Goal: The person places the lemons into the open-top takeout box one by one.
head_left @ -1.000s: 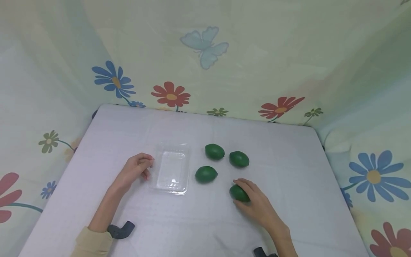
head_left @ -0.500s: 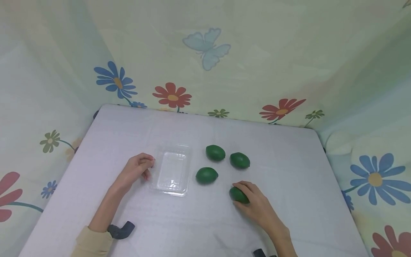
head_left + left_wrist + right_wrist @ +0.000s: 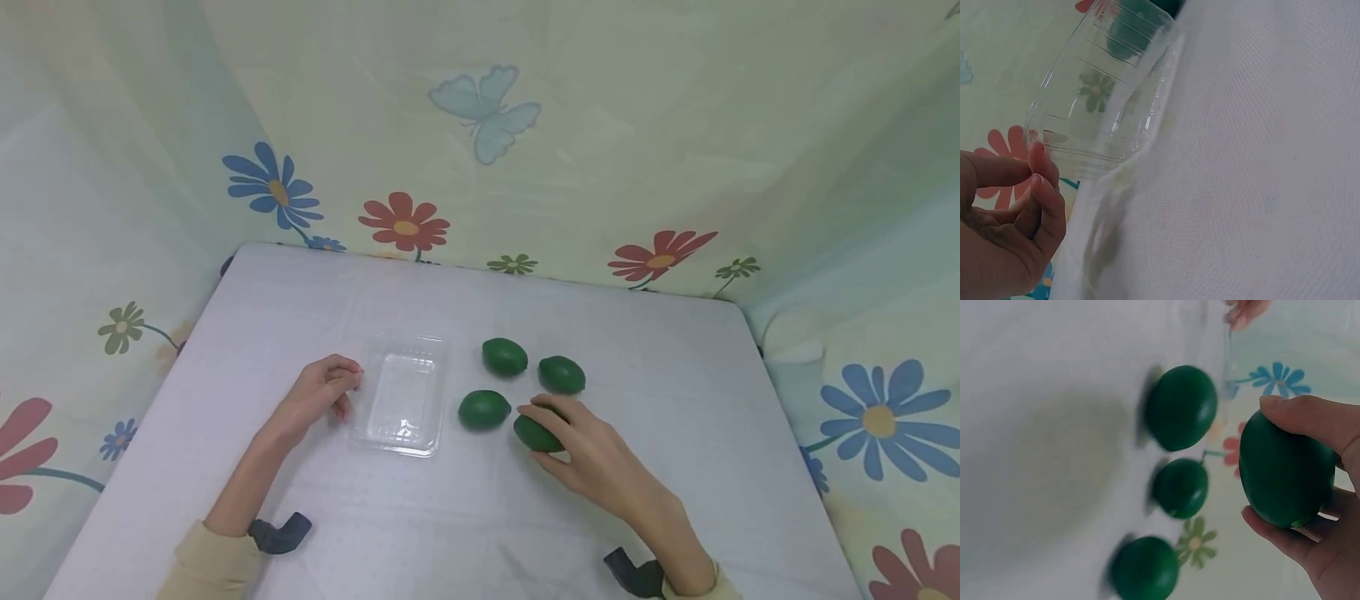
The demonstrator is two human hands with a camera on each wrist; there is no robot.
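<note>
My right hand (image 3: 596,462) holds a dark green lime (image 3: 536,435) between thumb and fingers. In the right wrist view that lime (image 3: 1285,472) hangs above the white tabletop, its near side uncovered. Three more limes lie on the cloth: one (image 3: 484,410) just left of the held lime, another (image 3: 505,357) farther back, and a third (image 3: 562,375) behind my right hand. At the left stands a clear plastic container (image 3: 405,404), open side up. My left hand (image 3: 311,398) pinches its left rim; the left wrist view shows thumb and fingertip meeting at the rim (image 3: 1030,119).
A white cloth covers the table (image 3: 450,533). Flower-patterned curtains (image 3: 570,167) hang along the back and sides. Dark curved wrist mounts (image 3: 281,533) sit at both wrists, beside beige sleeves (image 3: 210,562).
My right hand has raised the lime and carried it left and slightly away from me, close to the nearest lime. The left hand and the container stay put.
</note>
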